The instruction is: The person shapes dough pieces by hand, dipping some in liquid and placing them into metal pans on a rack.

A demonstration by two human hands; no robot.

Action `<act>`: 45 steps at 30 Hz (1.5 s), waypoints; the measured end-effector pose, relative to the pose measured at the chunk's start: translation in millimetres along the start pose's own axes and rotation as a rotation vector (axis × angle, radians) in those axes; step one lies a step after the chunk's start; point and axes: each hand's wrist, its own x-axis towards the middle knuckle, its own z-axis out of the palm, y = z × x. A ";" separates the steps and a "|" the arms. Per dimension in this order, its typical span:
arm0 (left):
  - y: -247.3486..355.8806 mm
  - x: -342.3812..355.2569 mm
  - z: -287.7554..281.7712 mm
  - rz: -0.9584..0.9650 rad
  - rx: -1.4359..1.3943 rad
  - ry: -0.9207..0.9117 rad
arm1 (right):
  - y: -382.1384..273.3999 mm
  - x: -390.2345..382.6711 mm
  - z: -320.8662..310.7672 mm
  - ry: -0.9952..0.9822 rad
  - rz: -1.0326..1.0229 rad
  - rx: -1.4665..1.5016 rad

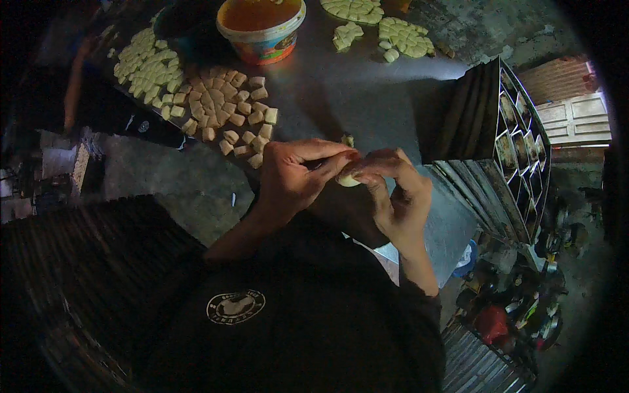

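Observation:
My right hand (396, 196) pinches a round pale dough piece (348, 180) between thumb and fingers, just right of centre. Touching or nearly touching it from the left, my left hand (298, 167) has its fingers drawn together at the dough; whether it grips it too is hard to tell. A small pale scrap (347, 140) sits just behind my fingers on the metal table (327, 98). Cut tan dough cubes (219, 105) lie beyond my left hand, beside pale green dough pieces (144, 69). A bucket of orange paste (261, 39) stands at the back.
More green dough (403, 39) lies at the back right. Stacked dark metal trays (498, 150) stand at the table's right, and cookware (498, 308) is on the floor below. Dark ridged stacks (92, 268) fill the lower left. Another person's arm (75, 85) seems visible at the far left.

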 end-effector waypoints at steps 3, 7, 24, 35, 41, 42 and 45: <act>-2.7 -2.5 -19.7 -0.088 -0.155 -0.091 | -3.5 14.9 4.8 -0.096 -0.059 -0.175; -3.8 10.4 -38.2 -0.096 -0.508 -0.224 | -7.8 24.0 23.8 -0.039 0.101 0.024; -93.0 47.5 -92.2 -0.571 -0.675 -0.476 | -1.2 43.4 109.6 0.028 0.290 -0.431; -203.4 23.1 -57.6 -0.426 0.095 -0.170 | 113.6 -41.6 158.6 0.305 0.809 -0.186; -194.5 19.1 -70.0 -0.226 0.287 -0.223 | 119.8 -28.6 129.6 0.182 0.500 -0.887; -191.1 21.3 -67.5 -0.142 0.275 -0.265 | 129.2 -29.5 123.7 0.177 0.521 -0.831; -187.9 26.0 -49.7 0.016 0.331 -0.254 | 173.6 -40.9 107.3 0.159 0.572 -0.662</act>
